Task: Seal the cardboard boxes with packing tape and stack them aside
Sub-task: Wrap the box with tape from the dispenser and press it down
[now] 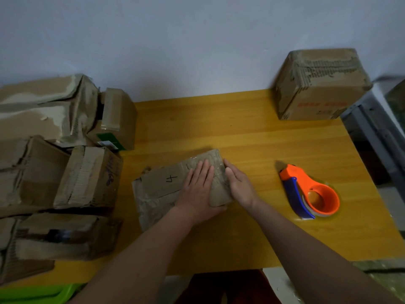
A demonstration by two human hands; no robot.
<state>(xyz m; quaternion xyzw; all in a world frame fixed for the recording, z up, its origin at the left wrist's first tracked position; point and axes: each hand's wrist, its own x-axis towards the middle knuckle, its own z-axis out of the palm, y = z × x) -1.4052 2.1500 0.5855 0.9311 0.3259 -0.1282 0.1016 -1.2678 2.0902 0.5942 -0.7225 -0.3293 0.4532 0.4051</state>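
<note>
A flat, worn cardboard box [160, 189] with a handwritten mark lies in the middle of the yellow table [241, 137]. My left hand [197, 189] presses flat on its top, fingers straight, over a strip of clear tape. My right hand [238, 185] rests against the box's right edge, fingers straight and together. An orange and blue tape dispenser [311, 191] lies on the table to the right, apart from both hands.
Several battered cardboard boxes [65, 163] are piled along the table's left side. Another box [320, 84] stands at the back right corner by the wall. A green bin edge [39, 292] shows at bottom left. Grey metal framing [377, 132] borders the right.
</note>
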